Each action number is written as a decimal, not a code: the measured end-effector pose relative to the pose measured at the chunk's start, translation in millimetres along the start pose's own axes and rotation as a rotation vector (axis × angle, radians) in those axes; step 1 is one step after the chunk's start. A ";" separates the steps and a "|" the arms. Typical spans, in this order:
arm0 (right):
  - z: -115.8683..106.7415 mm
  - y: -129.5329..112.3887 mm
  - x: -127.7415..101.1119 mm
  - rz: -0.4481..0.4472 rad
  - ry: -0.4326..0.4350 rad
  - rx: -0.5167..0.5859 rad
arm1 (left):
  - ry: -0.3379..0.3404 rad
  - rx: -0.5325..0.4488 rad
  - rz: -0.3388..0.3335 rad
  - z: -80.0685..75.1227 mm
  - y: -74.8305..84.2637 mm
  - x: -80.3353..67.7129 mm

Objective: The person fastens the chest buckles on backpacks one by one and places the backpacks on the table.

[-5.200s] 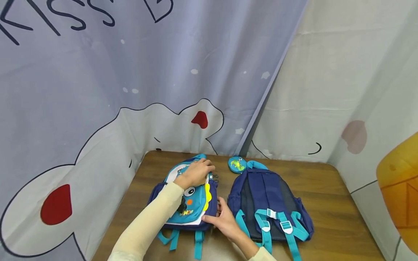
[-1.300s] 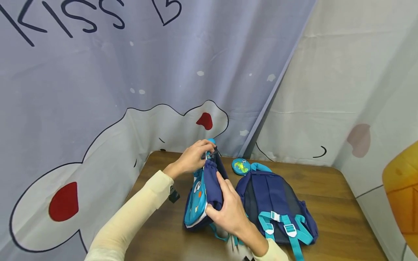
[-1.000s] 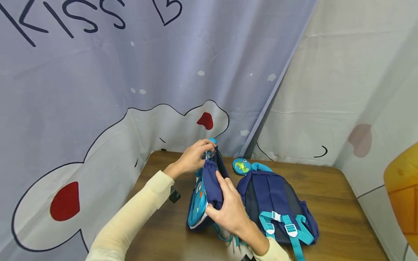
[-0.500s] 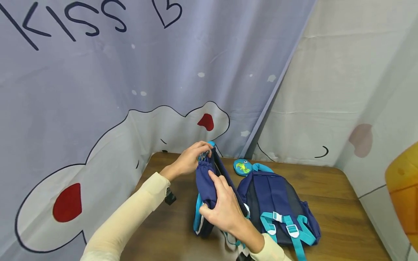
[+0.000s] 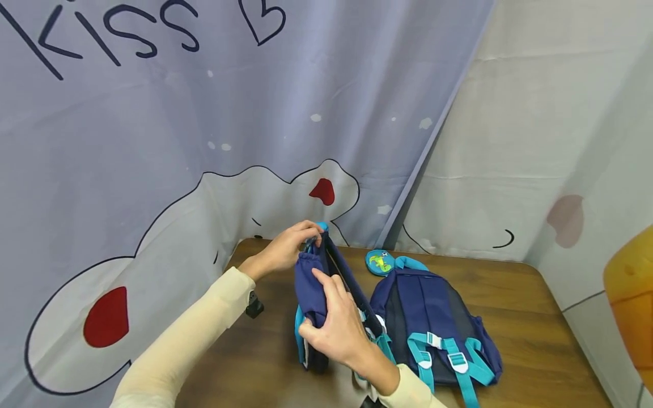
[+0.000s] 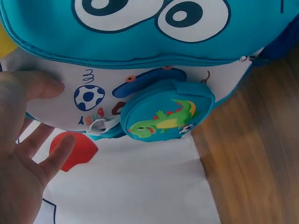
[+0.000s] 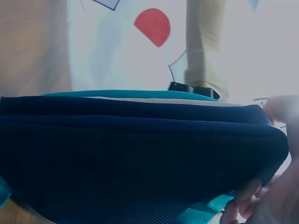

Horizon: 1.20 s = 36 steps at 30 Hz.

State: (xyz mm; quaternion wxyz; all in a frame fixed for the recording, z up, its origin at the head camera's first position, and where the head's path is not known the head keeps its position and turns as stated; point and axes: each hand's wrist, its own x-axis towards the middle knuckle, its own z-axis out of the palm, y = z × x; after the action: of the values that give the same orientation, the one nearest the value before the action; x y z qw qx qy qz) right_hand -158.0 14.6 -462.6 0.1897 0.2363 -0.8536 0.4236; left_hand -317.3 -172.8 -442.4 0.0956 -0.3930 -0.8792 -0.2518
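A small navy and teal backpack [image 5: 310,289] stands tilted on the table, its side pocket turned toward me. At its top, my left hand [image 5: 280,249] grips the edge near the teal carry loop. My right hand [image 5: 339,328] holds the lower side, thumb on one face and fingers on the other. In the left wrist view, the teal front pocket [image 6: 140,49] has big cartoon eyes, and a round dinosaur pouch [image 6: 163,112] hangs beside the zip pull. The right wrist view shows the dark back panel [image 7: 131,163] between thumb and fingers. The fingertips of the left hand are partly hidden.
Another navy backpack [image 5: 428,317] lies strap side up on the right, with teal straps [image 5: 456,360] and a round dinosaur pouch [image 5: 380,262] at its top. Printed curtains [image 5: 306,85] hang behind the wooden table [image 5: 535,328].
The left backpack was lying face up; both hands have raised it on its edge and turned it sideways. In the last second it has turned further and shifted slightly left with the hands.
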 end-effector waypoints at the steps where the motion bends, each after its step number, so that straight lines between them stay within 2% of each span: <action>1: 2.3 0.0 -0.9 -0.004 0.007 -0.006 | -0.003 0.000 -0.002 -0.9 -0.7 -1.2; 9: 18.0 2.4 -11.0 -0.019 0.073 -0.070 | -0.015 -0.017 -0.037 -5.7 -6.7 -7.3; 23: 47.9 17.1 -25.6 -0.088 0.196 -0.025 | -0.061 -0.085 -0.099 -21.1 -18.2 -18.0; 26: 53.4 18.7 -26.8 -0.110 0.221 -0.039 | -0.085 -0.130 -0.135 -25.5 -19.7 -19.5; 31: 63.6 21.9 -29.8 -0.106 0.235 -0.087 | -0.121 -0.235 -0.241 -30.9 -20.2 -20.2; 36: 79.6 24.9 -36.4 -0.078 0.240 -0.169 | -0.094 -0.299 -0.320 -31.9 -20.8 -19.7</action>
State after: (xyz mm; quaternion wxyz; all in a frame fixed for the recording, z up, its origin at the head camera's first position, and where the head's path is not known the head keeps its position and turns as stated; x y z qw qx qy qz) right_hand -152.2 -28.1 -542.8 0.3258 0.2002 -0.8476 0.3678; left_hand -320.3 -213.7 -430.0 -0.0460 -0.2696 -0.8868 -0.3725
